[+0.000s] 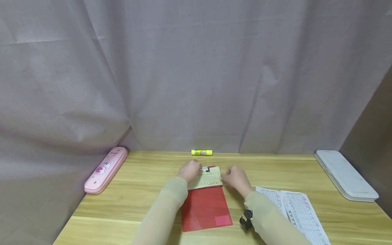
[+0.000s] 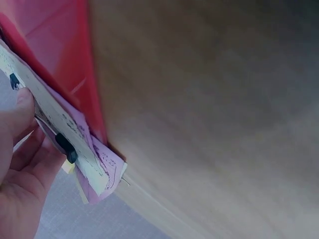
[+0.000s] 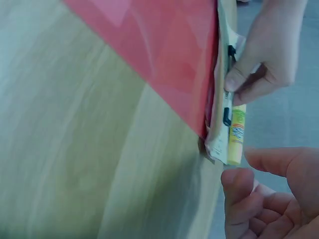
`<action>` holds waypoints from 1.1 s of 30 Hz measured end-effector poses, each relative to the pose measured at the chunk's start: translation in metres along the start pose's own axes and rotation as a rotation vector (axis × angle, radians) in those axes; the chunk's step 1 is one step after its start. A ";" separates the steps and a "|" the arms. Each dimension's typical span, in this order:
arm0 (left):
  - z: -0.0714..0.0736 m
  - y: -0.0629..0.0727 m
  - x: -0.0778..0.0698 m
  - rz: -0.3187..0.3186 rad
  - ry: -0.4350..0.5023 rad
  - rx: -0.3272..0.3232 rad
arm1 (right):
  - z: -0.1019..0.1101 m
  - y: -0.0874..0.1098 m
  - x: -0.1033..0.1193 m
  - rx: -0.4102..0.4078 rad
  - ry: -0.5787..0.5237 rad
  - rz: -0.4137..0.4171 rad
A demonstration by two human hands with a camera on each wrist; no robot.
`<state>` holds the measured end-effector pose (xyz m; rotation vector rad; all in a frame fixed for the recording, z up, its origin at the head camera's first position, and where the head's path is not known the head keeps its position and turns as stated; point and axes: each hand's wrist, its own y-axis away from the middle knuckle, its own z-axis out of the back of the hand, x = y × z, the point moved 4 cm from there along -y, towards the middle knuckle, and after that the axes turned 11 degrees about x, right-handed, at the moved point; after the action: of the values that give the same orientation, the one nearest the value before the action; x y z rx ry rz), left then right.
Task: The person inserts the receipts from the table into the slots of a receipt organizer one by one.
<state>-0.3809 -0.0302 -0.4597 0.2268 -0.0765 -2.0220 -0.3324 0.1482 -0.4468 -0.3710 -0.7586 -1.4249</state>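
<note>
A red plastic board (image 1: 206,207) lies on the table with a stack of printed slips (image 1: 211,178) across its far end. The slips are cream on top, with pink sheets showing below in the left wrist view. A metal clip with black ends (image 2: 66,148) sits along the stack's far edge. My left hand (image 1: 190,169) pinches this clip, its thumb (image 2: 25,107) on the near face and the fingers behind. At the stack's right edge is my right hand (image 1: 237,178). In the right wrist view its thumb and forefinger stand apart with nothing visible between them.
A yellow glue stick (image 1: 201,152) lies behind the stack near the curtain. At the far left is a pink pencil case (image 1: 105,170); a white case (image 1: 346,175) lies at the far right. Printed sheets (image 1: 301,211) lie by the right forearm.
</note>
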 end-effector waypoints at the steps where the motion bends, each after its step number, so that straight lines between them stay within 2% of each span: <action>1: 0.000 0.001 0.000 0.010 0.014 0.004 | 0.002 0.002 -0.001 -0.010 0.008 0.004; 13: -0.001 0.002 0.002 0.047 0.043 0.030 | 0.031 0.026 -0.018 -0.039 0.093 0.066; 20: 0.000 0.003 0.000 0.058 0.058 0.047 | 0.043 0.043 -0.038 -0.023 0.140 0.053; 27: -0.002 0.003 0.000 0.062 0.038 0.039 | 0.059 0.059 -0.055 -0.031 0.208 0.081; 33: -0.001 0.004 0.000 0.051 0.050 0.010 | 0.071 0.072 -0.068 -0.033 0.240 0.051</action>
<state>-0.3774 -0.0320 -0.4604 0.2793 -0.0604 -1.9649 -0.2778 0.2555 -0.4267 -0.2372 -0.5284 -1.4053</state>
